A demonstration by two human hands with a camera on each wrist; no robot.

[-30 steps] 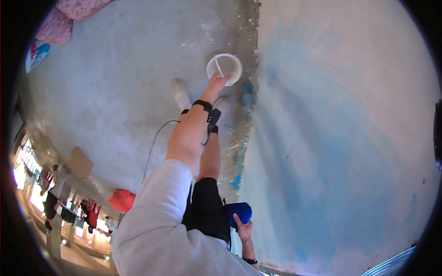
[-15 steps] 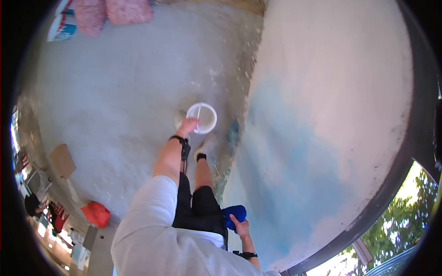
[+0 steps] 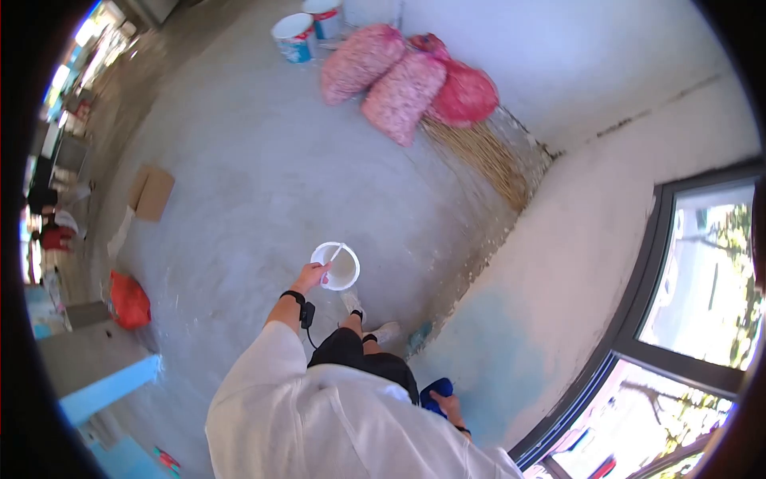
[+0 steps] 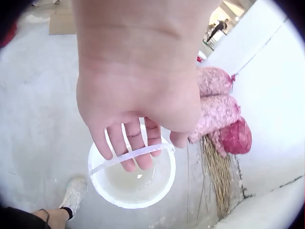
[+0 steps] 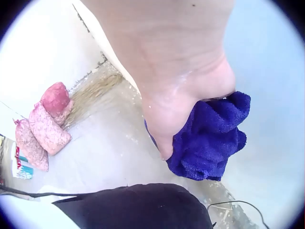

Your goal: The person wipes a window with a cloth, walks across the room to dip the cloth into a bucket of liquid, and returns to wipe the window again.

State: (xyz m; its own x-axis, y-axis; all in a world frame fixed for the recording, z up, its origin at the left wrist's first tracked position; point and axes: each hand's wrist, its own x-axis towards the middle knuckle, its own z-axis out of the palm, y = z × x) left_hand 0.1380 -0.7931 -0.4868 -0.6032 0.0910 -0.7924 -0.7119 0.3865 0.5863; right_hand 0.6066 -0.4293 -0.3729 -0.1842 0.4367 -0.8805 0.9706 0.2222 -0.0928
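My left hand (image 3: 309, 277) holds a white bucket (image 3: 357, 270) by its handle, out in front of my legs. In the left wrist view, the white strap handle (image 4: 125, 157) crosses the fingers of that hand, and cloudy liquid (image 4: 128, 179) shows inside the bucket. Low at my right side, my right hand (image 3: 448, 405) grips a bunched blue cloth (image 3: 433, 389). The right wrist view shows the thumb pressed along the towel-like cloth (image 5: 209, 138); most of the other fingers are hidden.
A wall with a wet bluish patch (image 3: 495, 343) and a dark-framed window (image 3: 630, 347) stand to my right. Pink mesh sacks (image 3: 405, 96), straw (image 3: 483, 160) and paint buckets (image 3: 295, 49) lie ahead. A cardboard piece (image 3: 152, 194) and red bag (image 3: 129, 299) are at left.
My view has swung from the wall toward the room's corner, bringing the sacks, straw and window into sight. Both hands keep their hold on the bucket and the cloth.
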